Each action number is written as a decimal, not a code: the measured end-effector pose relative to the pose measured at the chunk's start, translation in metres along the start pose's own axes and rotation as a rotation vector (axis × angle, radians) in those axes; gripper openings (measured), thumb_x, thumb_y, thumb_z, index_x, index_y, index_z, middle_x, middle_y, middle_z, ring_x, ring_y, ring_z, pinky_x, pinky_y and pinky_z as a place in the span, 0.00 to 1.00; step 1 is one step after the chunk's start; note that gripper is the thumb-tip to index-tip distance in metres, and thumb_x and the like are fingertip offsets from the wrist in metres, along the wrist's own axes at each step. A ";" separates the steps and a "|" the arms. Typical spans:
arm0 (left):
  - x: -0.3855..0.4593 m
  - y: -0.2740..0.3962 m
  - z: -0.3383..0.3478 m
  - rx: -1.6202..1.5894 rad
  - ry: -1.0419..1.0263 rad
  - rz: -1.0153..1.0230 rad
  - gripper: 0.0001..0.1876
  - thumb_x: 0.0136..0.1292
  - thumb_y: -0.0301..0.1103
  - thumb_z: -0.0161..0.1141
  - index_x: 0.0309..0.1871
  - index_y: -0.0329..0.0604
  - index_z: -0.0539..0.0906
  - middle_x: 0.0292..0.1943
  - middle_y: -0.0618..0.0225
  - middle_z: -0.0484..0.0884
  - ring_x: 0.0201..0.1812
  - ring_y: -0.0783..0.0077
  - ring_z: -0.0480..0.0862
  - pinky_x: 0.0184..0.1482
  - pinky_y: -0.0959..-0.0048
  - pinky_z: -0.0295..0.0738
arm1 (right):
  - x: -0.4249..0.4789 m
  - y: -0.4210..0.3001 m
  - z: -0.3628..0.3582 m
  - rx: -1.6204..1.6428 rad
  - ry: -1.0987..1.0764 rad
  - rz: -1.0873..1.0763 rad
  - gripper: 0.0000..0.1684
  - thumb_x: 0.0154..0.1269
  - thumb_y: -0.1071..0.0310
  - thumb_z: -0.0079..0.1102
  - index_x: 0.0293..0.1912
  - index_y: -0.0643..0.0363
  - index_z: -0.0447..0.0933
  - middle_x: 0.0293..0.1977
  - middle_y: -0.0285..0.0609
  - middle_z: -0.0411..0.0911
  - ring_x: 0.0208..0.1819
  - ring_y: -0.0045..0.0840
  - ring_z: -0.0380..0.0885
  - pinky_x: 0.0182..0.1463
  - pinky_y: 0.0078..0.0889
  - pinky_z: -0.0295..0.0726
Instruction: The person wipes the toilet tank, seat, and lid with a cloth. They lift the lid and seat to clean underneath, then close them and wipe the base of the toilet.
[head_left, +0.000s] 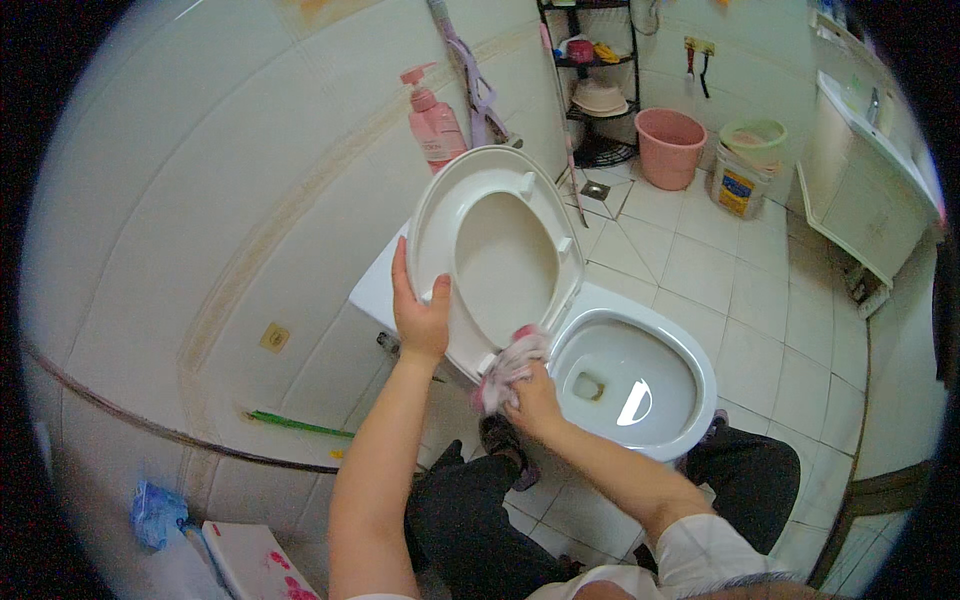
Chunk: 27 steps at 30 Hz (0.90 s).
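Note:
A white toilet seat (433, 217) is raised together with its lid (506, 262), leaning toward the cistern (379, 289). My left hand (421, 315) grips the outer edge of the raised seat and lid, thumb on the front side. In my right hand (536, 401) is a bunched pink and white cloth (514, 367), pressed at the lower part of the seat near a bumper and slightly blurred. To the right of the cloth lies the uncovered toilet bowl (637, 360), with a little water at its bottom.
A pink pump bottle (435, 127) stands behind the seat, beside a purple handle (472, 75). Farther back are a black shelf rack (600, 150), a pink bucket (670, 150), a white bucket (739, 180) and a sink cabinet (862, 187). A green stick (300, 424) is at the left wall.

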<state>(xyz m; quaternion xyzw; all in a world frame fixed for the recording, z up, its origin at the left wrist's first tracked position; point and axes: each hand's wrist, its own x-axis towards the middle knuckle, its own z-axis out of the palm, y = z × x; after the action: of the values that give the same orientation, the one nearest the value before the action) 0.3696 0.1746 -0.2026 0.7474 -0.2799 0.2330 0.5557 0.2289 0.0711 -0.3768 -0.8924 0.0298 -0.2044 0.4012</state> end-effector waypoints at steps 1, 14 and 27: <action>0.000 0.004 0.006 -0.021 0.003 0.017 0.39 0.65 0.31 0.63 0.77 0.36 0.57 0.72 0.49 0.65 0.72 0.55 0.67 0.74 0.63 0.58 | -0.002 0.017 -0.017 -0.106 -0.147 -0.082 0.28 0.46 0.64 0.71 0.52 0.50 0.82 0.59 0.56 0.68 0.62 0.53 0.66 0.60 0.56 0.68; 0.001 0.003 0.008 -0.033 -0.037 -0.026 0.40 0.65 0.30 0.63 0.77 0.35 0.55 0.72 0.49 0.64 0.72 0.55 0.67 0.74 0.62 0.58 | 0.158 0.127 -0.112 -0.488 -0.115 0.347 0.16 0.63 0.64 0.60 0.51 0.49 0.82 0.66 0.47 0.65 0.64 0.45 0.68 0.58 0.60 0.74; -0.001 0.003 0.002 0.010 -0.039 -0.006 0.40 0.64 0.29 0.63 0.77 0.34 0.56 0.71 0.48 0.66 0.71 0.53 0.67 0.74 0.63 0.58 | 0.164 0.165 -0.101 0.333 -0.207 0.354 0.23 0.61 0.63 0.56 0.54 0.61 0.80 0.64 0.60 0.67 0.60 0.51 0.73 0.61 0.48 0.75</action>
<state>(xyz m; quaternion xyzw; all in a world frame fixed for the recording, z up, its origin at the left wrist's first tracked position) 0.3668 0.1721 -0.2024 0.7553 -0.2873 0.2181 0.5472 0.3577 -0.1473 -0.3808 -0.8110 0.1102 -0.0405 0.5731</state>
